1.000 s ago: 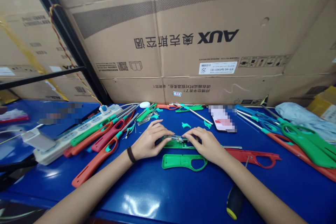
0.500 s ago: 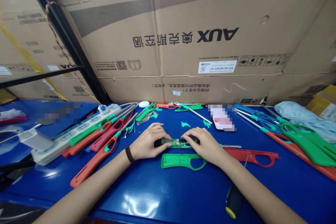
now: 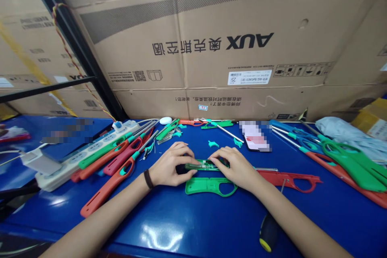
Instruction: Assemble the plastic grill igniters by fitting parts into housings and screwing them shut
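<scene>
- Near the middle of the blue table (image 3: 181, 225), a little toward its far edge, lies the green half (image 3: 203, 165) of a long lighter body. It is open side up, with clear and metal parts seated inside.
- Its long axis runs left to right, parallel to the near edge, and a thin metal tube (image 3: 267, 169) carries on from it toward the right edge.
- The left hand (image 3: 169, 165) closes on the left end, thumb on the near side and fingers curled over the far side.
- The right hand (image 3: 234, 165) grips the right end the same way, fingertips drawn narrow and pressed onto the part.
- Both hands are equally near. Only the short bare middle of the part shows between the 2 sets of fingertips.
- A green shell (image 3: 210, 186) lies just on the near side of it, parallel and empty. It is flat, glossy hard plastic with an oval finger hole.
- A red shell (image 3: 290, 178) of the same outline lies to the right of the right hand.
- A screwdriver (image 3: 267, 234) with a black handle and yellow cap rests by the near edge, beside the right forearm.
- Toward the left edge, red, orange and green lighters (image 3: 111, 177) fan out beside a white power strip (image 3: 87, 151).
- More lighters, green and blue, crowd the right edge.
- A cardboard box (image 3: 211, 48) stands along the far edge.
</scene>
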### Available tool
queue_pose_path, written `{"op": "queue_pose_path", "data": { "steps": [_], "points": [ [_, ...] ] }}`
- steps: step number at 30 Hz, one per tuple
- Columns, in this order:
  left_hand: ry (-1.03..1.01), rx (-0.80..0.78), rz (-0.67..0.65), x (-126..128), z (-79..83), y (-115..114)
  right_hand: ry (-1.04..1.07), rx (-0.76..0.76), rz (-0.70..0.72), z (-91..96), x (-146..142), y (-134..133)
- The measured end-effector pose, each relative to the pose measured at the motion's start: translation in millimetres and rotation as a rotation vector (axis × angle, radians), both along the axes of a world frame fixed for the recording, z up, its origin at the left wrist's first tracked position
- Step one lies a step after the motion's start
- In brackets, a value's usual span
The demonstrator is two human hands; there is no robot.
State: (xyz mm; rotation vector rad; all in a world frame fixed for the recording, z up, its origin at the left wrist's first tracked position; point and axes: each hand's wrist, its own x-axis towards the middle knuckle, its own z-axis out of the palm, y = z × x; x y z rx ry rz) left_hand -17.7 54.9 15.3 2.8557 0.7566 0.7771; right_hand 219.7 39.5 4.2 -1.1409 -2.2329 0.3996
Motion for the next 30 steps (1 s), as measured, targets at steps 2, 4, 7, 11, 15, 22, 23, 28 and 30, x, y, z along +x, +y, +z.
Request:
{"op": "queue_pose_path", "data": {
  "steps": [2, 4, 7, 11, 15, 22, 23, 28, 30],
  "points": [
    [0.009, 0.003, -0.01, -0.5, 0.1, 0.4, 0.001, 0.006, -0.004, 0.3, 0.1, 0.0],
    [0.028, -0.011, -0.01, -1.8, 0.2, 1.7, 0.001, 0.009, -0.007, 0.3, 0.2, 0.1],
    [0.063, -0.03, -0.008, -4.5, 0.7, 4.4, -0.001, 0.015, -0.009, 0.4, 0.4, -0.1],
    [0.086, -0.025, -0.014, -6.1, 1.9, 5.6, -0.001, 0.036, -0.015, 1.8, 0.6, -1.2],
    [0.07, 0.039, -0.024, -4.1, 1.6, 3.0, 0.011, 0.075, -0.06, 4.4, 1.0, -1.3],
    [0.003, 0.146, -0.077, 6.5, 2.0, -8.4, 0.05, 0.162, -0.116, 8.7, 0.2, -2.8],
    [-0.005, 0.152, -0.108, 8.4, 2.0, -10.4, 0.056, 0.176, -0.119, 9.1, -0.2, -3.2],
    [0.022, 0.19, -0.187, 16.1, -1.5, -15.1, 0.186, 0.334, -0.28, 11.7, 0.5, -4.1],
    [0.03, 0.2, -0.16, 17.1, -3.4, -13.8, 0.281, 0.417, -0.395, 14.8, 3.1, -4.5]
  ]
}}
